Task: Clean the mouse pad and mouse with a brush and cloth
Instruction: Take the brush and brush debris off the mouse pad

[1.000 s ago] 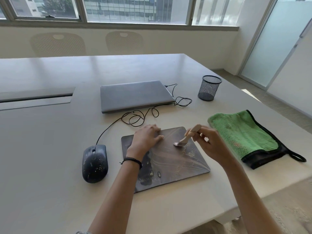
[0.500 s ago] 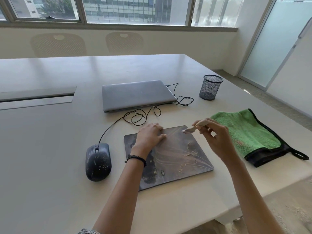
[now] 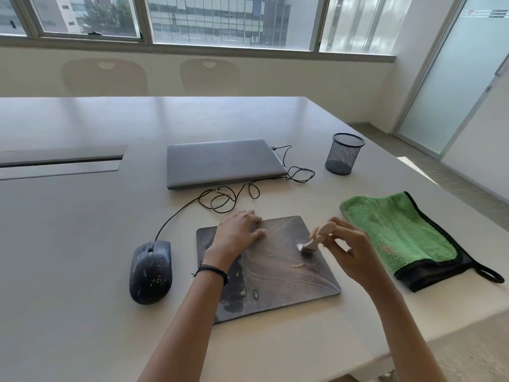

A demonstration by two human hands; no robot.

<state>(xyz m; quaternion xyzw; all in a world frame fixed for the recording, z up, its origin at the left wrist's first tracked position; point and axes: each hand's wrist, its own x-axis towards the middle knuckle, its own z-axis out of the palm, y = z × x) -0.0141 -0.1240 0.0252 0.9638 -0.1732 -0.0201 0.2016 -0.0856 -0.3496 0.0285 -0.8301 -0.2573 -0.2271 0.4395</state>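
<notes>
Your left hand (image 3: 237, 238) lies flat, fingers pressed together, pinning the mouse pad (image 3: 278, 271) on the table (image 3: 82, 216); your right hand (image 3: 349, 252) pinches the brush (image 3: 314, 239), bristles on the pad's right side. Sweep crumbs (image 3: 297, 265) off one edge with short light strokes; mouse (image 3: 151, 271) and cloth (image 3: 396, 232) wait alongside.

Counter (image 3: 82, 216): smooth, matt, pale. Mouse pad (image 3: 275, 271): dark, matt, dusted with pale crumbs. Mouse (image 3: 150, 271): black plastic, speckled. Cloth (image 3: 399, 232): fluffy green pile, black trim. Laptop (image 3: 223, 161): brushed grey metal look. Cup (image 3: 344, 154): black wire mesh.
</notes>
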